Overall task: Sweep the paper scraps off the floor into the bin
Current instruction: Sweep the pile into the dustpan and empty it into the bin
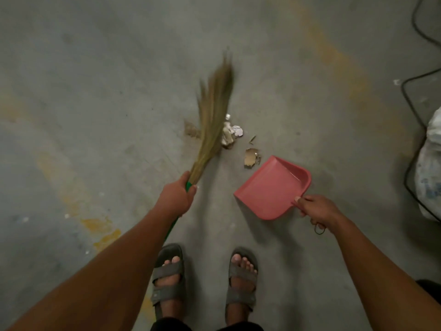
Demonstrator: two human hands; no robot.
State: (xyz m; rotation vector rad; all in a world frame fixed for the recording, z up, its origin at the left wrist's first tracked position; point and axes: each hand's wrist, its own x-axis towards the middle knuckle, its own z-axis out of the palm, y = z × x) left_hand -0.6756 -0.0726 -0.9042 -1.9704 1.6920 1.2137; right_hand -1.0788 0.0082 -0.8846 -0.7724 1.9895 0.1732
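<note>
I note the bare grey concrete floor (95, 68) first — stained with yellow patches, hard and flat, so light debris should slide across it readily.

Next, the long straw-coloured grass broom with a green handle (212, 111). My left hand (177, 199) is wrapped round it just where the bristles meet the green handle. The bristles look blurred, and I judge them soft and springy, inclined to flick light scraps rather than push them; a low hold such as this one gives the most control.

The pink plastic dustpan (272, 187) sits to the right of the broom, its open lip facing the debris. My right hand (317, 211) is curled round its short handle at the rear corner, a dark cord loop hanging below the hand. I judge the pan stiff and light; I cannot tell whether its lip touches the floor.

The crumpled white paper scraps (230, 132) lie against the right side of the bristles, between broom and pan but apart from the pan. I judge them near weightless, soft, likely to tumble or scatter under a hard stroke.

The torn brown cardboard scrap (251, 158) lies just beside the pan's lip — flat, thin and apt to slip under the lip unless the pan is pressed down. A small sliver (252, 139) lies near it.

No bin is identifiable; a white printed sack (429, 168) stands at the right edge, with black cables (409, 96) beside it.
</note>
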